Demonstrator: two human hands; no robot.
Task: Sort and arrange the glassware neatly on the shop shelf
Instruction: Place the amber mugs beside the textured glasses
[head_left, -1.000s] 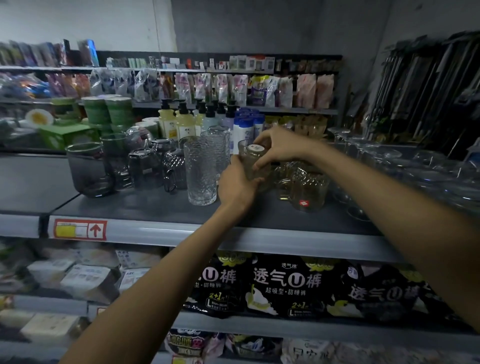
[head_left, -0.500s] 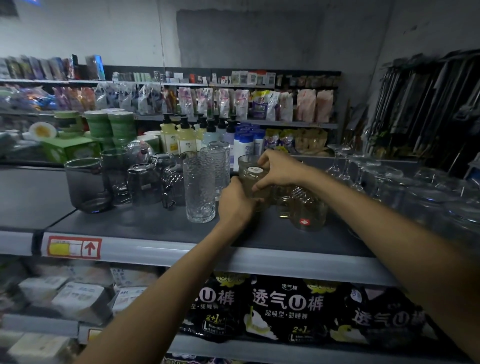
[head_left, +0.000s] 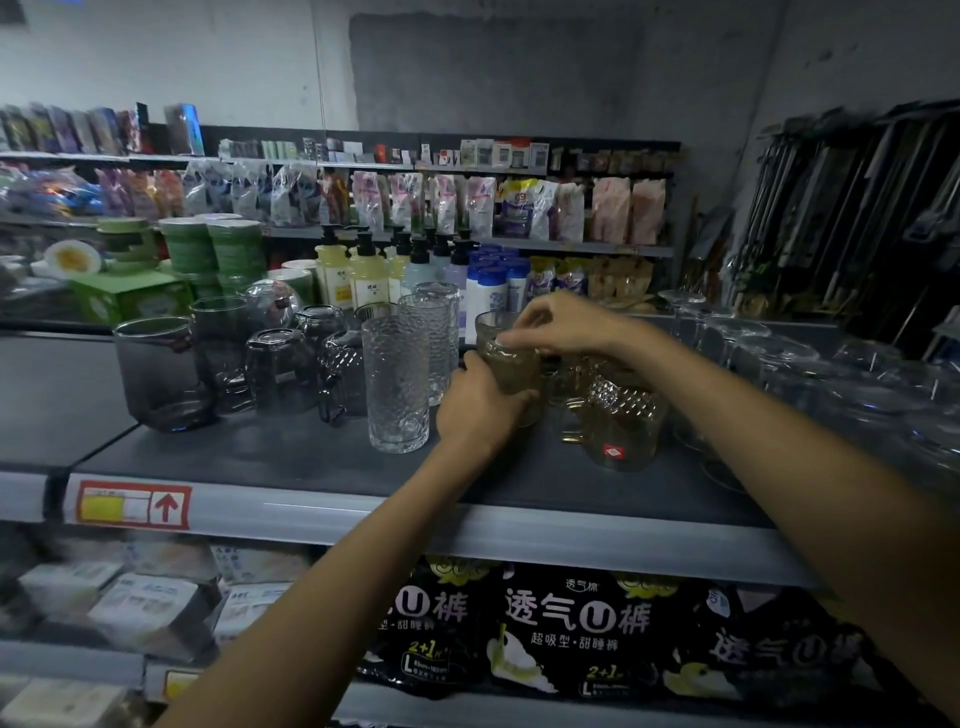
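Currently the left hand (head_left: 475, 402) curls its fingers round the lower wall of the amber glass (head_left: 511, 371), mid-shelf (head_left: 291, 447) between the textured tumbler (head_left: 397, 384) and the amber mug (head_left: 623, 415). The right hand (head_left: 558, 325) pinches its rim. Keep it upright, clear of both neighbours, and seat it level in line with the rear amber glass (head_left: 491, 321).

Glimpsed amber glass (head_left: 511, 370) only partly, behind left hand (head_left: 475, 404) and under right hand (head_left: 558, 325), lost forearms (head_left: 322, 587) past edges at 7 and 4 o'clock, found glassware (head_left: 857, 384) at 3 o'clock blurred, could not read labels (head_left: 488, 153) at 12 o'clock.
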